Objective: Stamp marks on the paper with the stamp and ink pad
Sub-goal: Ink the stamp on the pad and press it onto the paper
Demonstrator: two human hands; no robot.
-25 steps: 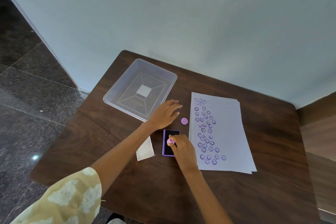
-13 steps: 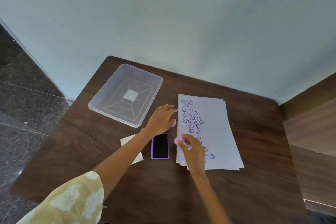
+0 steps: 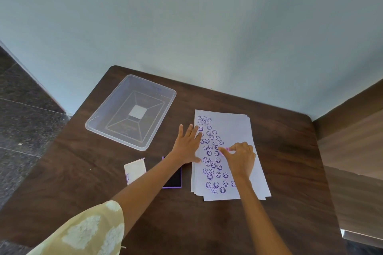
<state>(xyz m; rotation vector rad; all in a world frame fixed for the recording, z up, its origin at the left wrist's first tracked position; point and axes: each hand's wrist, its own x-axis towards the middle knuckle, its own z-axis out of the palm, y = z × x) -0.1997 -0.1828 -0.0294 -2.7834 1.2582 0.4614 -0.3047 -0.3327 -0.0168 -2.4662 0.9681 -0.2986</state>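
A stack of white paper (image 3: 242,130) lies on the dark wooden table (image 3: 290,161), its left half covered with several purple smiley marks. My right hand (image 3: 240,157) pinches a small pink stamp (image 3: 227,149) and presses it down on the sheet among the marks. My left hand (image 3: 187,145) lies flat with fingers spread, its fingertips on the paper's left edge. The purple ink pad (image 3: 175,178), open with its dark pad showing, sits left of the paper, partly under my left forearm.
A clear plastic tray (image 3: 107,128) stands upside-up at the table's back left. A white rectangular lid (image 3: 135,170) lies left of the ink pad. A wall runs behind the table, and a wooden surface is on the right.
My right hand lifted the stamp off the ink pad and carried it right onto the paper. My left hand shifted right to the paper's edge, hiding the pink cap.
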